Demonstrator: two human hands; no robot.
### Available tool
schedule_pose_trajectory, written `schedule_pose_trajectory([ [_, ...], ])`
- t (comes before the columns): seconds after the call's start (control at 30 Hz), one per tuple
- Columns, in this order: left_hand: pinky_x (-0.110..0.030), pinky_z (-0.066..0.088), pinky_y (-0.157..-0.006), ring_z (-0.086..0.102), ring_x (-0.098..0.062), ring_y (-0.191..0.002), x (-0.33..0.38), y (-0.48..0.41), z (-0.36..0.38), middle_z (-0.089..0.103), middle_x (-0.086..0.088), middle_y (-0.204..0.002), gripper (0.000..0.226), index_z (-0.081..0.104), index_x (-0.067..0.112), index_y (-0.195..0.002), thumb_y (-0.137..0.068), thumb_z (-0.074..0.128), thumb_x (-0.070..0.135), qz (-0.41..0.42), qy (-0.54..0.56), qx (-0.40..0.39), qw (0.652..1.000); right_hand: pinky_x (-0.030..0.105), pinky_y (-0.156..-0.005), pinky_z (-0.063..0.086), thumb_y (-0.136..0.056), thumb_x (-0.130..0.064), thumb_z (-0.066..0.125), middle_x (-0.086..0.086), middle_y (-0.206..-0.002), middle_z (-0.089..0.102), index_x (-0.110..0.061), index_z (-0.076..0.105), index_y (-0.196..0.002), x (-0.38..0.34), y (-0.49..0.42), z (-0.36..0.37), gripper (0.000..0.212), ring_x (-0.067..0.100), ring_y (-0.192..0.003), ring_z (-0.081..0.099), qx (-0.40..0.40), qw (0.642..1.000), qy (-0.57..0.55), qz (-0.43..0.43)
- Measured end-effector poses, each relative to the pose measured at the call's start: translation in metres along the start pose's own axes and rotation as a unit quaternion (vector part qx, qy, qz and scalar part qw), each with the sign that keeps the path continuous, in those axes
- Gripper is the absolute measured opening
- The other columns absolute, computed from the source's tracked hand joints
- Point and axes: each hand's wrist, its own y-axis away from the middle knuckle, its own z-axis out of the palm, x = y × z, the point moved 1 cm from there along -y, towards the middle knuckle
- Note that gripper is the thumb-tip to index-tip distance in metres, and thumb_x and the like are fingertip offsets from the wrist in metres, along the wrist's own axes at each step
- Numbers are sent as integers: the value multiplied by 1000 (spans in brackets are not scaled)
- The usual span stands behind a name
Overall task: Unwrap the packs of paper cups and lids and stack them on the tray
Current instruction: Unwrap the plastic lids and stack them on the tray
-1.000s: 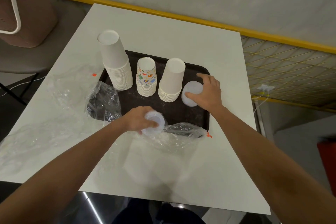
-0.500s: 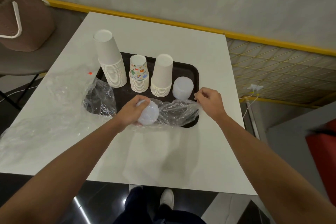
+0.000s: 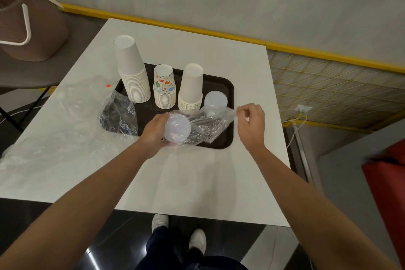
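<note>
Since a second ago the right hand (image 3: 251, 125) has left the lids it set down on the tray and gone to the wrapper. Its thumb and fingertips now pinch the far end of the plastic wrap (image 3: 208, 124) and draw it out to the right. The left hand (image 3: 153, 132) has its fingers curled round the wrapped lids (image 3: 177, 128), held on their side just above the tray's near edge with the round face toward me.

To do this well, I'd say the left hand should hold firm while the right peels straight away along the stack's length. That way the film slides off rather than tipping lids out. The film looks thin and clingy, so a slow, steady pull seems wiser than a jerk. Once bare, these lids belong on the bare lid stack (image 3: 215, 99), which stands just beside the plain cup stack (image 3: 190, 87).

On the dark tray (image 3: 230, 94) there are also a patterned cup stack (image 3: 164, 86) and a tall white cup stack (image 3: 131, 72) in a row. A spent wrapper (image 3: 118, 116) droops over the tray's left end, and more loose film (image 3: 54, 129) is spread across the white table (image 3: 197, 182). A brown basket (image 3: 28, 22) stands off to the left. A yellow strip (image 3: 175, 26) runs along the foot of the wall, with a wire grid (image 3: 328, 87) to the right.
</note>
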Motion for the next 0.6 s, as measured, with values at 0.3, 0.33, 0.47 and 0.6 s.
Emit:
schedule_pose_trajectory([
  [0.3, -38, 51, -77, 51, -19, -98, 3, 6, 4, 51, 0, -101, 10, 54, 18, -100, -98, 47, 24, 2, 50, -7, 999, 29, -65, 46, -84, -14, 67, 18, -86, 66, 0, 62, -97, -23, 22, 19, 19, 18, -68, 54, -185, 978, -66, 71],
  [0.33, -34, 51, -75, 52, -14, -92, 4, 7, 5, 52, 2, -98, 10, 55, 16, -102, -97, 47, 20, 13, 47, -9, 999, 33, -66, 49, -83, -16, 69, 17, -90, 67, -1, 64, -99, -29, 21, 21, 23, 21, -71, 59, -197, 976, -63, 71],
  [0.47, -31, 50, -70, 55, -11, -83, 4, 10, 6, 56, 4, -92, 16, 54, 12, -111, -97, 48, 16, 32, 46, -24, 998, 32, -101, 43, -87, -23, 67, 13, -124, 61, -6, 55, -128, -50, 19, 31, 46, 26, -115, 56, -280, 960, -3, 7],
  [0.6, -34, 52, -70, 60, -18, -87, 0, 8, 3, 62, -3, -96, 10, 56, 14, -101, -98, 48, 20, 6, 90, -56, 994, 29, -105, 34, -85, -30, 67, 7, -141, 47, -15, 37, -142, -55, 19, 43, 66, 24, -129, 44, -338, 934, 110, -20],
])
